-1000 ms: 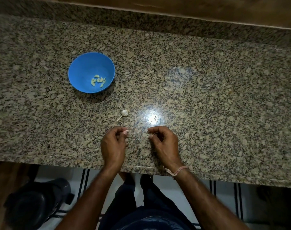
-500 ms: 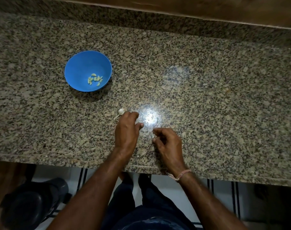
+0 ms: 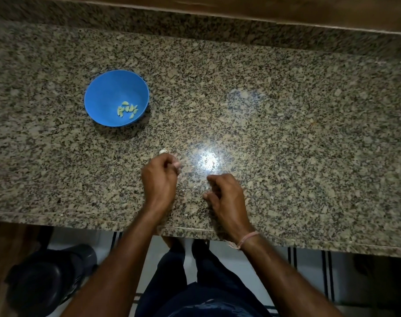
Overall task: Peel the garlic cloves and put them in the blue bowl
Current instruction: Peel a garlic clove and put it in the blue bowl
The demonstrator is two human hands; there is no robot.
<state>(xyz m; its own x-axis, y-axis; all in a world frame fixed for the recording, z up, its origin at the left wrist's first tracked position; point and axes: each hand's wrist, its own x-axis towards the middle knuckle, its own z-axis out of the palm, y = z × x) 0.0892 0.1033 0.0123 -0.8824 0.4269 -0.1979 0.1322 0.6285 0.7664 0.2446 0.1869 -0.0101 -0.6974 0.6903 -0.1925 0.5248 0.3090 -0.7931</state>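
The blue bowl (image 3: 105, 92) stands on the granite counter at the left, with several peeled yellowish cloves (image 3: 127, 110) in its bottom. Nearer to me, an unpeeled white garlic clove (image 3: 162, 151) lies on the counter. My left hand (image 3: 159, 181) is over it with the fingers curled round its near side, so only the clove's far tip shows. My right hand (image 3: 225, 196) rests on the counter a little to the right, fingers loosely curled, and nothing shows in it.
The speckled granite counter (image 3: 286, 133) runs the full width, with its front edge close to my wrists and a raised back ledge. A bright glare spot (image 3: 209, 160) lies just right of my left hand. A dark bin (image 3: 46, 277) stands on the floor below left.
My left hand has reached forward from beside the right hand to the garlic clove and its fingers have curled over it. The right hand has stayed near the front edge.
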